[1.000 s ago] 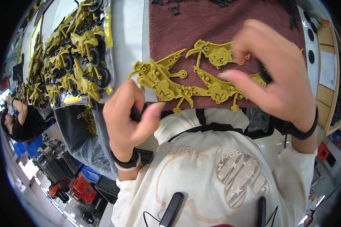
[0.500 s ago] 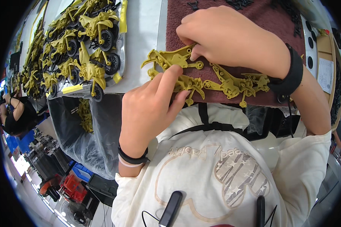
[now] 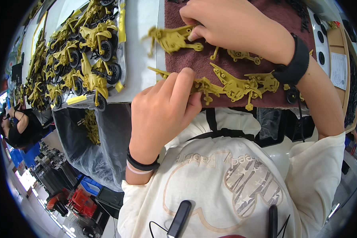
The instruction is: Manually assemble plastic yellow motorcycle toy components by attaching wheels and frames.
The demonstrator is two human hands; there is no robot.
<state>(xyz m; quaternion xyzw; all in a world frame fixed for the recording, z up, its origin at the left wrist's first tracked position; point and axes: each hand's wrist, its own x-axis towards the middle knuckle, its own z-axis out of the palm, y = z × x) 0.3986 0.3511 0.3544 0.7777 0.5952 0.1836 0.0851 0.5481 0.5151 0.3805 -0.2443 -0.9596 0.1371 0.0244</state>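
Note:
My right hand (image 3: 230, 29) is closed on the end of an olive-yellow toy motorcycle body half (image 3: 171, 40), holding it at the left edge of the brown towel (image 3: 186, 59). Its free end is smeared by motion. My left hand (image 3: 158, 113) pinches a second olive-yellow body half near the towel's front edge; the fingers cover its middle. Right of that hand lie more loose body halves (image 3: 235, 85) with their pegs and holes showing. Another piece (image 3: 242, 55) rests under my right wrist. A black wheel (image 3: 292, 95) is at the towel's front right.
Rows of olive-yellow toy motorcycles (image 3: 93, 75) with black wheels cover the left tabletop. Below the table edge, a plastic-lined bin (image 3: 115, 139) holds more yellow parts. Black discs (image 3: 320, 43) and a cardboard box (image 3: 339, 45) are at right. Another person (image 3: 23, 127) works at far left.
My right hand has moved up and away from my left hand, carrying its body half with it. My left hand has stayed nearly in place, dropping slightly.

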